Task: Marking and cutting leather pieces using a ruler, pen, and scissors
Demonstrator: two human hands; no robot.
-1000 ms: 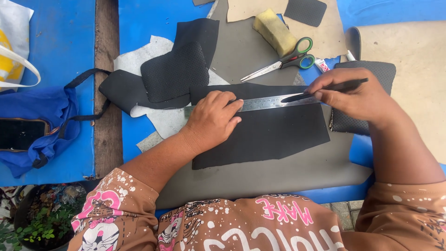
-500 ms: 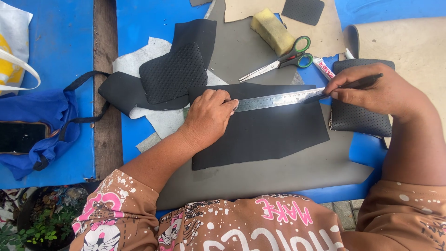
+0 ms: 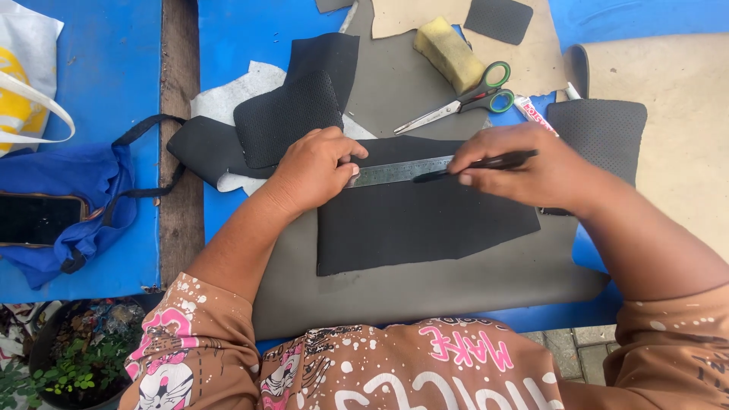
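A black sheet of material (image 3: 421, 224) lies flat on a grey mat (image 3: 395, 292) over the blue table. A steel ruler (image 3: 399, 171) lies across the sheet's upper part. My left hand (image 3: 311, 168) presses the ruler's left end down with spread fingers. My right hand (image 3: 531, 168) grips a thin black pen-like tool (image 3: 474, 165), its tip touching the sheet at the ruler's lower edge near the middle.
Green-handled scissors (image 3: 463, 102) and a yellow sponge (image 3: 449, 53) lie beyond the ruler. Black textured pieces (image 3: 288, 114) sit at upper left, another (image 3: 604, 133) at right. A blue bag (image 3: 72, 205) with a phone (image 3: 34, 218) rests far left. A tube (image 3: 535, 115) lies near the scissors.
My right hand has slid left along the ruler with the tool, from the ruler's right end to about its middle. My left hand stays pressed on the ruler.
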